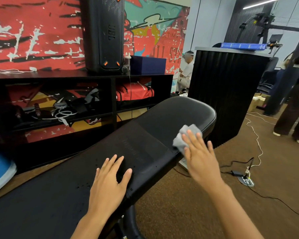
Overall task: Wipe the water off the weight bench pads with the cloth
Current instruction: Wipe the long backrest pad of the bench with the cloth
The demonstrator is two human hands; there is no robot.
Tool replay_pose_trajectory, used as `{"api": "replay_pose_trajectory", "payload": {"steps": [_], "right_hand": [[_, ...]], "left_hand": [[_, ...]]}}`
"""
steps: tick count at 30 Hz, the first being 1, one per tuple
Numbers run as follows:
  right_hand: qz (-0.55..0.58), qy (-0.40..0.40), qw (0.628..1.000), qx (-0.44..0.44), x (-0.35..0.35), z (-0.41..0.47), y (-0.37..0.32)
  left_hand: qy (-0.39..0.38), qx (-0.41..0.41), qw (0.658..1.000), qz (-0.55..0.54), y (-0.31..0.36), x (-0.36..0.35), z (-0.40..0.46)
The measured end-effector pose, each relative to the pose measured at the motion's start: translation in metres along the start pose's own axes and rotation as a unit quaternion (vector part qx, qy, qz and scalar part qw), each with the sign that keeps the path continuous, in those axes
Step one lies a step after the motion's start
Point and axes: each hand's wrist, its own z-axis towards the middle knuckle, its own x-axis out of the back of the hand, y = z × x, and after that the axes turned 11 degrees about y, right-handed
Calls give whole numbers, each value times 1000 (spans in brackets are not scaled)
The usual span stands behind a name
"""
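Two flat hands: right hand [199, 156] presses crumpled grey cloth [186, 137] on droplet-beaded bench pad [145, 135].

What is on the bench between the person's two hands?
In the head view, only black bench pad with small water droplets lies between the left hand and the right hand, which presses the grey cloth.

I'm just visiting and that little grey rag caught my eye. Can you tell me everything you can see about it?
The cloth is small, light grey and soft-looking, bunched into a crumpled wad instead of spread flat. It lies on the black bench pad, near the pad's right edge. The person's right hand presses it down with straight fingers that cover its near part, so its full size is hidden. The left hand rests flat on the pad, apart from the cloth. Whether the cloth is wet cannot be told.
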Motion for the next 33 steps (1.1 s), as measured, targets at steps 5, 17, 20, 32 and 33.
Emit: {"api": "replay_pose_trajectory", "payload": {"steps": [5,17,20,32,33], "right_hand": [[-37,-23,999,-26,1,60,23],[33,-178,983,10,-35,123,-79],[19,-226,971,76,-46,113,-113],[-20,-262,947,185,-61,74,-131],[-19,-265,945,189,-59,72,-129]], "left_hand": [[-11,-2,1000,17,-1,-3,-2],[-14,11,1000,24,2,-1,-3],[-16,12,1000,24,2,0,-2],[39,43,997,-46,2,4,-2],[54,46,996,-57,3,6,-1]]}}
